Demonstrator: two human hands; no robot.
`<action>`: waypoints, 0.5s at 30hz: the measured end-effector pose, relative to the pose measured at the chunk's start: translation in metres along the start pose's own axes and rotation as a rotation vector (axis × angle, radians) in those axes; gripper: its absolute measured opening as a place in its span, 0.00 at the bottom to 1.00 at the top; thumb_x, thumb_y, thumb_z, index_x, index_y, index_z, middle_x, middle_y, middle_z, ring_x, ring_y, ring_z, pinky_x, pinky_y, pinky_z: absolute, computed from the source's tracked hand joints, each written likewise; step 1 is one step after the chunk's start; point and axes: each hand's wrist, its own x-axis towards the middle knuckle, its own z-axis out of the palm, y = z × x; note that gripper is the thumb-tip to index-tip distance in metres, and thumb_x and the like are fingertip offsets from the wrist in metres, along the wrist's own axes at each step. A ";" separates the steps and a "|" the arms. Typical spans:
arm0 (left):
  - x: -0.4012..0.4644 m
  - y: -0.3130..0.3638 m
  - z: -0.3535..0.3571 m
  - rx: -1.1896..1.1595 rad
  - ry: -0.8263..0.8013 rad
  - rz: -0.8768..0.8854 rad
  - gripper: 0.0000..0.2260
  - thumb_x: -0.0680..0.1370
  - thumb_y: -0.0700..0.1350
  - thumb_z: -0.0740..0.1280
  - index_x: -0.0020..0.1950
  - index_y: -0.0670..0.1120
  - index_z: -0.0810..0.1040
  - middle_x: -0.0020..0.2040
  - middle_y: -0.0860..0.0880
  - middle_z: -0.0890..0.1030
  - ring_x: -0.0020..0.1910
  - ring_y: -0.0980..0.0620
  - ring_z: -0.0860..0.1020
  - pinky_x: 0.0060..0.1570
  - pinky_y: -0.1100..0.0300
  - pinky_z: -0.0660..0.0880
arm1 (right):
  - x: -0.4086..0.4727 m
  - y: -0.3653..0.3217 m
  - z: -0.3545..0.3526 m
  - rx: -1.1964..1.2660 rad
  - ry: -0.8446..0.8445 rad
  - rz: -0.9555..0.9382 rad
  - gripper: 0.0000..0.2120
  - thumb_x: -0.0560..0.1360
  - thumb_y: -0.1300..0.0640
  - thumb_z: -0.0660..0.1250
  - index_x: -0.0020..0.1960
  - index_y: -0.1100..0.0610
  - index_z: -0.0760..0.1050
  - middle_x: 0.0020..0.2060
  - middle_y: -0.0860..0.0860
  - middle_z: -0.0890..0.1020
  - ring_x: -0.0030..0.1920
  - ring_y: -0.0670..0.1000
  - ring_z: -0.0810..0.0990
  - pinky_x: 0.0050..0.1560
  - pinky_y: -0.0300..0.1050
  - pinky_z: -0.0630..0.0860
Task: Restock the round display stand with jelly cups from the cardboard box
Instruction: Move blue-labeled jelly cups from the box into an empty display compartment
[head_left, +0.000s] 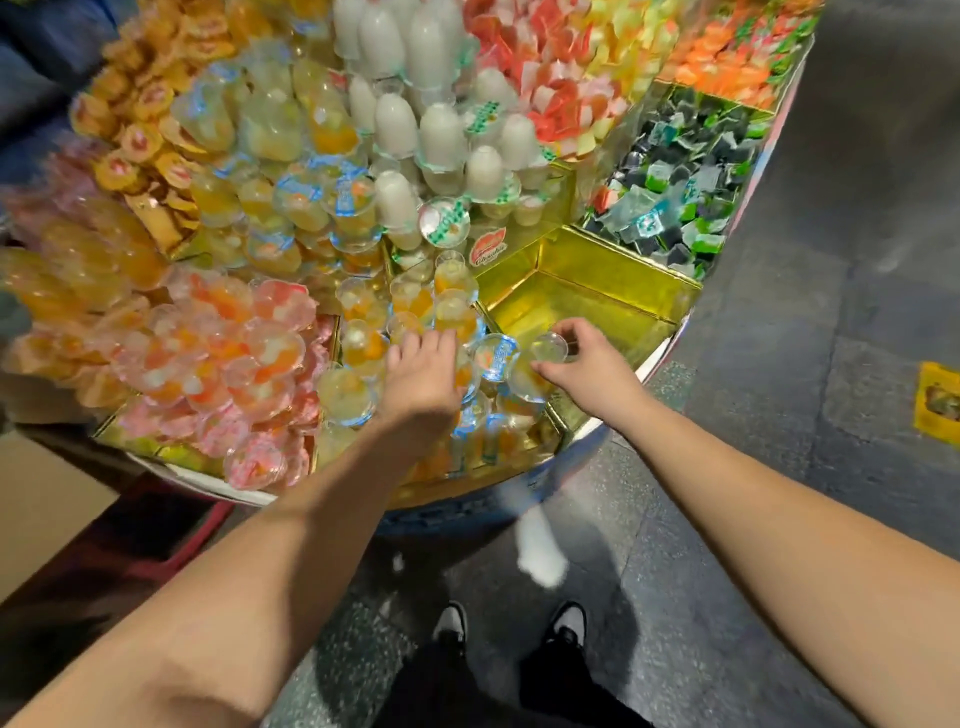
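Our right hand (587, 358) grips a jelly cup (545, 353) at the empty gold compartment (597, 296) — filling it, likely. Our left hand (423, 369) rests flat-fingered on the neighbouring cups (363, 348) — steadying them.

The left hand (423, 371) hides the cups beneath its fingers.

Clear jelly cup (548, 349) between right hand (587, 366) fingers, orange-yellow fruit inside. Cup (497, 357) just left of those fingers: blue-and-white printed lid. Gold foil compartment (587, 296) beyond fingertips. Cups under left hand (423, 374) fingers: clear, yellow-orange. Pink-orange cups (234, 358) left of them. Milky white cups (441, 135), dark green-black packets (675, 182) farther off.
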 end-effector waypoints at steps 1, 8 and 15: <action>0.002 0.002 0.003 0.021 -0.010 -0.010 0.29 0.76 0.54 0.69 0.72 0.47 0.62 0.68 0.48 0.69 0.67 0.45 0.65 0.64 0.51 0.62 | 0.006 0.002 -0.001 -0.004 -0.001 -0.005 0.23 0.73 0.53 0.75 0.64 0.55 0.71 0.59 0.52 0.76 0.53 0.48 0.74 0.49 0.38 0.66; 0.006 0.010 0.015 0.113 0.004 -0.048 0.27 0.78 0.52 0.67 0.71 0.46 0.61 0.67 0.46 0.69 0.65 0.45 0.66 0.62 0.51 0.62 | 0.023 0.016 -0.003 -0.011 -0.026 0.010 0.24 0.73 0.54 0.74 0.65 0.57 0.71 0.61 0.54 0.75 0.56 0.52 0.76 0.51 0.38 0.67; 0.006 0.003 0.020 0.195 -0.024 -0.033 0.33 0.76 0.59 0.67 0.74 0.45 0.59 0.68 0.45 0.69 0.65 0.44 0.67 0.62 0.50 0.64 | 0.020 0.018 0.008 -0.023 -0.068 -0.021 0.22 0.73 0.54 0.74 0.64 0.57 0.71 0.60 0.53 0.73 0.54 0.49 0.72 0.50 0.38 0.65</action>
